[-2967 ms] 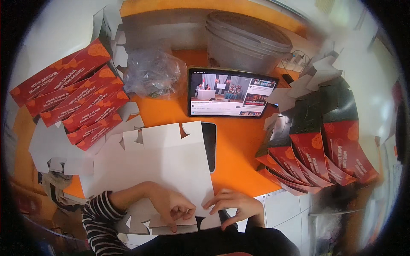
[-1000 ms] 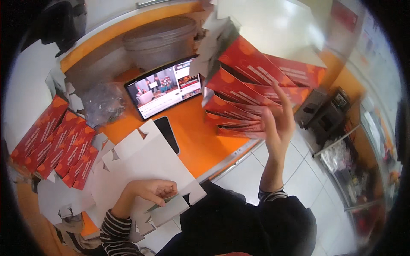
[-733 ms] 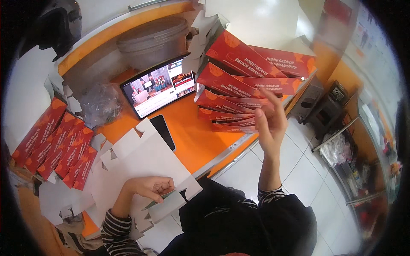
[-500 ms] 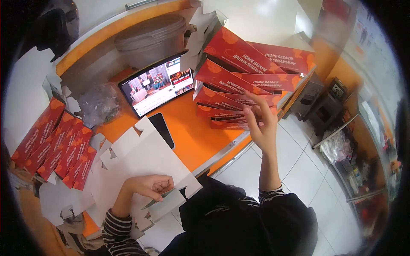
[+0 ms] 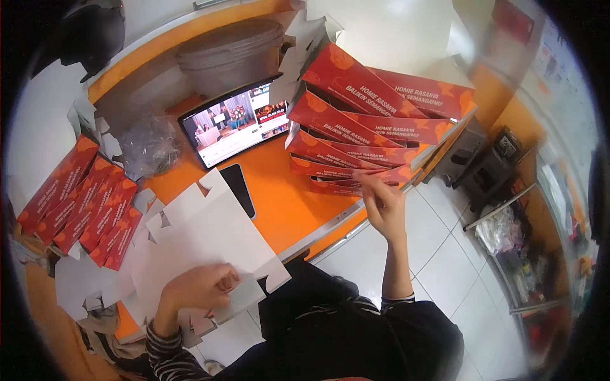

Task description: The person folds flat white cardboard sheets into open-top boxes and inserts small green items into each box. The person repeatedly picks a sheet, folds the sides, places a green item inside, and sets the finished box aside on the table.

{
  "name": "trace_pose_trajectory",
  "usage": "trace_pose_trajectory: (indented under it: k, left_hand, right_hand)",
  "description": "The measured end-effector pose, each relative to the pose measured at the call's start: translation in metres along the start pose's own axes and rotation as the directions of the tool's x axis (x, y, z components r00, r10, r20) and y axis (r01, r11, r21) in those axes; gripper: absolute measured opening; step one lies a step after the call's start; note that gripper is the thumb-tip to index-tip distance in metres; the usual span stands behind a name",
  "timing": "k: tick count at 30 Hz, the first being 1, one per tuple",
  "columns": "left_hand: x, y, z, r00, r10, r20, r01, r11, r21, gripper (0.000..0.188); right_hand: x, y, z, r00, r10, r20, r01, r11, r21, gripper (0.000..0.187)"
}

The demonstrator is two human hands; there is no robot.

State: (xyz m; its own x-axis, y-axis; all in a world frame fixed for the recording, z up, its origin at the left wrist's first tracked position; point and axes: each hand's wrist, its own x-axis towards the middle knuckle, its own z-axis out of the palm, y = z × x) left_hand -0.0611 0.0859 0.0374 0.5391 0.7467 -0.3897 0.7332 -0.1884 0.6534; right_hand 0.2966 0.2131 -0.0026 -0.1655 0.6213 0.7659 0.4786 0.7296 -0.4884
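Note:
A flat, unfolded white cardboard box blank (image 5: pixel 210 232) with cut notches lies at a slant over the counter's near edge. Above its lower part, my left hand (image 5: pixel 202 286) has its fingers curled in, a little blurred, and no object shows in them. My right hand (image 5: pixel 384 206) is raised in front of a tall stack of folded red cardboard boxes (image 5: pixel 362 127). Its fingers are bent but apart, holding nothing, and the fingertips overlap the lowest boxes in the picture; whether they touch I cannot tell.
A tablet (image 5: pixel 238 120) playing a video leans at the back of the orange counter (image 5: pixel 286 197), with a phone (image 5: pixel 240 190) before it. More red boxes (image 5: pixel 82 200) sit at left, near a clear plastic bag (image 5: pixel 150 146). A large lidded tub (image 5: pixel 229 54) stands behind.
My right hand has come down and its fingers have drawn closer together. My left hand has shifted left and down over the white blank. The view has tilted slightly.

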Motion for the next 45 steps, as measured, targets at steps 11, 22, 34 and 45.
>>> trace_pose_trajectory:
  k: [11,22,34,45]
  left_hand:
    - [-0.050,-0.016,0.094,0.569,-0.629,-0.529,-0.041,0.621,-0.783,0.008]
    - [-0.068,0.027,0.094,0.289,-0.565,-0.773,-0.435,0.641,-0.632,0.011]
    - [-0.038,0.048,0.116,-0.309,-0.269,-0.912,-0.057,0.963,-0.264,0.009]
    - [-0.009,0.080,0.118,-0.254,-0.314,-0.915,-0.202,0.942,-0.268,0.008]
  right_hand:
    - [-0.017,-0.006,0.011,0.968,0.097,0.230,-0.143,0.971,0.193,0.030]
    - [0.014,-0.109,0.137,0.923,-0.382,0.051,0.167,0.516,0.840,0.048]
    - [0.034,-0.167,0.142,0.810,-0.585,0.037,0.337,0.516,0.787,0.032]
    - [0.008,-0.161,0.146,0.800,-0.591,0.098,0.225,0.448,0.865,0.030]
